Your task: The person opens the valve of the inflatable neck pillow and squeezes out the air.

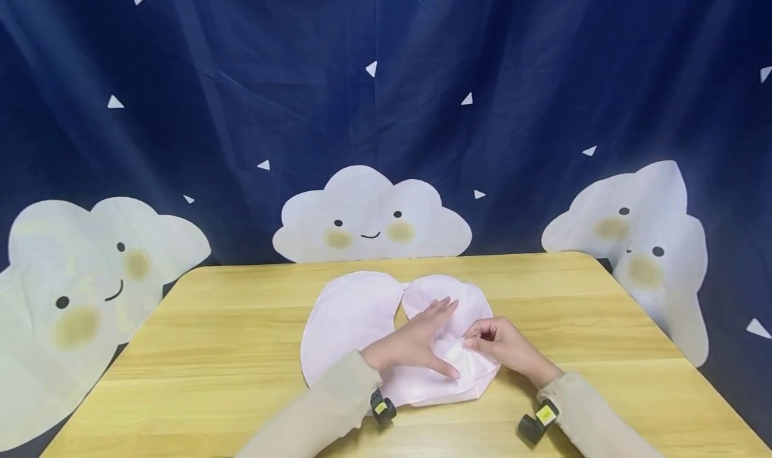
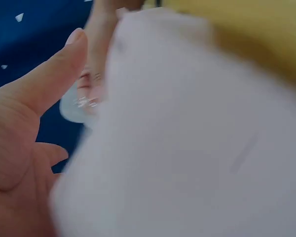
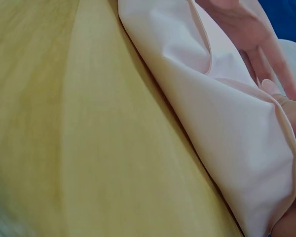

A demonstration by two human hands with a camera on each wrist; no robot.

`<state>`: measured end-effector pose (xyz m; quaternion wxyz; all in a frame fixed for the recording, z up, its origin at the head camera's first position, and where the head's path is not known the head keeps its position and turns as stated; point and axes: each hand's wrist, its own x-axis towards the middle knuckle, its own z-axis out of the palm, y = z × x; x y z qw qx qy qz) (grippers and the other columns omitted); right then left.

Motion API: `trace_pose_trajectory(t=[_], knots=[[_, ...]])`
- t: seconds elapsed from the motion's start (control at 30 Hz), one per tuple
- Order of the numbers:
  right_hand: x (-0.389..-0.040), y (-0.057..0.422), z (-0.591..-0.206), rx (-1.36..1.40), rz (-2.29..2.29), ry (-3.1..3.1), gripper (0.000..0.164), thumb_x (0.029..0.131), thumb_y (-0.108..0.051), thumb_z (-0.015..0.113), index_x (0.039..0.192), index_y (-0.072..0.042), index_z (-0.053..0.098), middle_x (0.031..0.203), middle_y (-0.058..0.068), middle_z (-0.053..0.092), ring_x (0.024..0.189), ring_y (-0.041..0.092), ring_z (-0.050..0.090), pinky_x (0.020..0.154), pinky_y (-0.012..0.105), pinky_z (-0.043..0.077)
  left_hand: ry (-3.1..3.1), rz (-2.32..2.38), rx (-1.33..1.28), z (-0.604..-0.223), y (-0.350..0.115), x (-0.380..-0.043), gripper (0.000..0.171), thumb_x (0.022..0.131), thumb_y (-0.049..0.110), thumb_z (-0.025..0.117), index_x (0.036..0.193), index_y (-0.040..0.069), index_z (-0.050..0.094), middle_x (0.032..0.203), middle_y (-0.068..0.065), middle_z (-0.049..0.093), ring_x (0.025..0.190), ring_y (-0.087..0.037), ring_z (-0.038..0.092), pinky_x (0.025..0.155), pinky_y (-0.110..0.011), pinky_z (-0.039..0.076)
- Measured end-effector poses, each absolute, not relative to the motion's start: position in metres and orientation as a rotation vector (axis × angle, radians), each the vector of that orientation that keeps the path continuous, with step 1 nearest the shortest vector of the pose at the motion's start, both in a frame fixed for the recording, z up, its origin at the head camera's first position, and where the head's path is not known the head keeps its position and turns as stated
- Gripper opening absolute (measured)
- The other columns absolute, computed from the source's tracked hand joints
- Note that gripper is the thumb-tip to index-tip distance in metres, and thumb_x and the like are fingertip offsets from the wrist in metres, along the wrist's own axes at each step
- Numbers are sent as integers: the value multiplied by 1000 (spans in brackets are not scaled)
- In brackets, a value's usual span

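A pale pink cloth (image 1: 346, 324), shaped like a bib with rounded lobes around a narrow central gap, lies on the wooden table. My left hand (image 1: 416, 337) is over its middle with thumb and fingers spread apart. To the right, my right hand (image 1: 503, 342) pinches a gathered bit of the cloth between thumb and fingertips, and creases run out from there. In the right wrist view the cloth (image 3: 237, 123) is folded over with a stitched edge, and the right thumb (image 3: 270, 88) lies at that edge. Blurred cloth (image 2: 177, 128) fills much of the left wrist view, beside the spread left hand.
The light wooden table (image 1: 229, 351) extends around the cloth on every side. Behind its far edge hangs a dark blue curtain (image 1: 313, 109) printed with smiling clouds and small white triangles. Each wrist wears a small black camera (image 1: 382, 408) on a strap.
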<state>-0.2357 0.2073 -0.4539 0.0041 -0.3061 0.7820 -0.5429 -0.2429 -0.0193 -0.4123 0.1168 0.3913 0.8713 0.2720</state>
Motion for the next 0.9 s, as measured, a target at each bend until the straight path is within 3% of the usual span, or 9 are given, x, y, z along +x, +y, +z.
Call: trace_pose_trajectory(t=[0.33, 0.9], knots=[[-235, 207, -452, -988, -1686, 2451, 4, 85, 0, 64, 85, 1, 68, 75, 13, 65, 71, 3, 56, 64, 20, 48, 2631, 625, 1170, -431, -6, -246, 124, 64, 53, 81, 153, 15, 3, 158, -8, -1, 144, -29, 1, 114, -50, 10], [-237, 210, -458, -998, -1692, 2467, 4, 84, 0, 65, 85, 2, 68, 74, 9, 65, 70, 2, 56, 64, 21, 49, 2554, 756, 1120, -448, 5, -267, 124, 64, 47, 83, 152, 22, 0, 158, -2, -10, 144, -25, -6, 115, -47, 5]])
